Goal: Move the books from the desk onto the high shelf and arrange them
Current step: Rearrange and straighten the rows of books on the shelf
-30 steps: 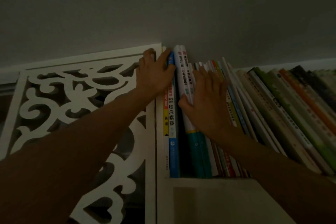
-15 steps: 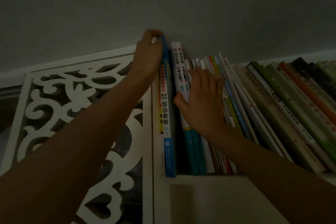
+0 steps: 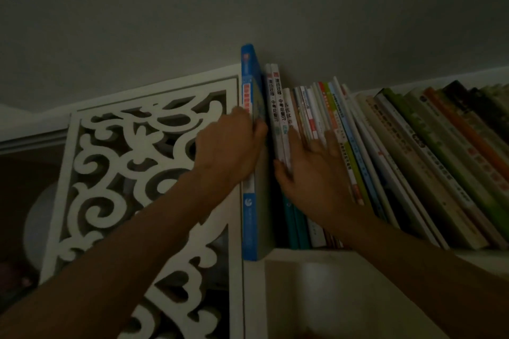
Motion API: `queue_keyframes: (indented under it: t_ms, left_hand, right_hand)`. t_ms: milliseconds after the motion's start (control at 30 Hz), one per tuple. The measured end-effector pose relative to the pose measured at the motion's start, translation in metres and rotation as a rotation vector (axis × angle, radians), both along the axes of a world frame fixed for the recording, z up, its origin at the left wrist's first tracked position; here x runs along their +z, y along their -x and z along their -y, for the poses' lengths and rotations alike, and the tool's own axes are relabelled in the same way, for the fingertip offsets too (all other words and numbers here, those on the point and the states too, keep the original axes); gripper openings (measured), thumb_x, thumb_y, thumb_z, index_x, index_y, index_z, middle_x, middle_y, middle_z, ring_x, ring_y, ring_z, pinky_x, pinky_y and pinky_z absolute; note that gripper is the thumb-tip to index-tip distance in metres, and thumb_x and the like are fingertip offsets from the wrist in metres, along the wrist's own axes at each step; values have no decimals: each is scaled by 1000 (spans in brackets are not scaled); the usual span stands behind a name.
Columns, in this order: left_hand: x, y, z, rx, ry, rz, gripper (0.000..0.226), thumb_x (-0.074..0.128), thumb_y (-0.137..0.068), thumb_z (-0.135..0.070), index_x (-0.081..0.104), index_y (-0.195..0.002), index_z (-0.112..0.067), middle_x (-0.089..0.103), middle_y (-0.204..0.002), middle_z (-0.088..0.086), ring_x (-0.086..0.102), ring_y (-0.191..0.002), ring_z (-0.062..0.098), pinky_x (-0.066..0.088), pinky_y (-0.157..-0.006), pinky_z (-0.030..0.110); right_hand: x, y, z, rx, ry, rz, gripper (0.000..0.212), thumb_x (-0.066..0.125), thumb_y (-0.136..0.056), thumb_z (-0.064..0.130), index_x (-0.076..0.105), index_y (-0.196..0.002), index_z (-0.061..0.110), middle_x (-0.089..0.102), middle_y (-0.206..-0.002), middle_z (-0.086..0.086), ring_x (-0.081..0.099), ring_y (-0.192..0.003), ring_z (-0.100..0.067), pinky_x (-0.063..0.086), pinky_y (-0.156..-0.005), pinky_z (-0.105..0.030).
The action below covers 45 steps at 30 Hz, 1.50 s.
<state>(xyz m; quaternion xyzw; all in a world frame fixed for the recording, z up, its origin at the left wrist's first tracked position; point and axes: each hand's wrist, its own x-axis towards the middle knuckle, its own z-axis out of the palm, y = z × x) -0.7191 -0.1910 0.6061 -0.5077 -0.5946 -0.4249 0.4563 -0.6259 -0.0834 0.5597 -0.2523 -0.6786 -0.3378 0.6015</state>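
A blue-spined book stands at the left end of the high shelf, drawn partly out toward me past the shelf's front edge. My left hand grips its spine at mid-height, thumb on the right cover. To its right stand two white-and-teal books, then a row of thin books leaning right. My right hand lies flat with fingers spread against the spines of those books. A dark gap separates the blue book from the teal pair.
A white carved lattice panel borders the shelf on the left. Thicker green, orange and dark books fill the shelf's right part, leaning right. The grey ceiling is close above the book tops. A white cabinet face lies below the shelf.
My left hand has slid from the top of the blue book down to its middle and pulled it out toward me. My right hand has stayed pressed on the neighbouring spines.
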Motion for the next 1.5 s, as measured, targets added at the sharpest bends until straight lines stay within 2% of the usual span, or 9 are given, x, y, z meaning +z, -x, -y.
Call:
queue_keyframes:
  t_ms: [167,300,600,833,967,1100,1233,1367,1500]
  left_hand:
    - [-20,-3,34,-182,-55,131,37,42,-96,-39,41,-123,-14,62,-112,7,64,-79,16,56,-60,32]
    - [-46,-14,20,-544,0,409,54,57,-90,-17,30,-137,-18,52,-130,6,52,-97,11,43,-60,12]
    - [-54,-25,70,-581,-119,288,46,50,-92,-6,36,-134,-17,53,-113,-6,56,-89,4,45,-53,1]
    - [-64,-49,132,-604,-147,287,32,51,-92,-9,42,-114,-30,50,-90,-26,54,-67,-21,40,-46,0]
    - [-64,-63,148,-645,-148,273,31,50,-92,-6,41,-107,-31,52,-87,-24,55,-69,-22,40,-45,1]
    - [-60,-69,135,-630,-164,329,30,49,-92,-5,41,-108,-28,52,-88,-22,55,-64,-20,40,-44,2]
    - [-55,-68,127,-621,-170,364,30,49,-91,-4,41,-103,-31,54,-88,-19,58,-68,-11,42,-44,4]
    - [-51,-63,127,-653,-190,407,29,51,-90,-6,42,-105,-29,56,-91,-17,60,-76,0,46,-50,12]
    - [-49,-65,123,-743,-198,418,31,52,-89,-4,44,-93,-34,56,-89,-15,61,-63,-10,46,-44,8]
  right_hand:
    - [-4,-5,12,75,202,68,69,27,-88,42,30,-143,1,64,-111,-20,54,-111,-32,17,-112,-42]
    - [-4,-16,18,83,255,165,56,33,-93,36,32,-142,9,59,-119,-12,51,-109,-26,28,-100,-34]
    - [-18,-19,23,208,389,136,60,41,-98,28,14,-150,18,50,-133,-9,37,-123,-26,25,-102,-34]
    - [-18,-11,36,165,341,131,36,49,-87,12,50,-122,7,63,-107,-10,44,-113,-28,31,-89,-35]
    - [-16,-18,19,346,347,197,32,43,-83,10,57,-112,9,62,-98,-12,47,-106,-31,32,-77,-31]
    - [-13,-39,-2,268,146,88,52,60,-77,19,53,-128,7,50,-119,-22,43,-112,-39,39,-91,-44]
    - [-1,-39,-12,165,44,199,70,76,-73,27,48,-135,11,32,-145,-27,23,-136,-45,14,-111,-57]
    - [12,-36,-12,105,65,296,62,61,-83,40,44,-139,20,16,-154,-22,4,-143,-42,-7,-112,-53]
    - [10,-32,-17,-5,-42,257,63,29,-80,55,58,-126,23,38,-144,-26,28,-135,-47,5,-111,-57]
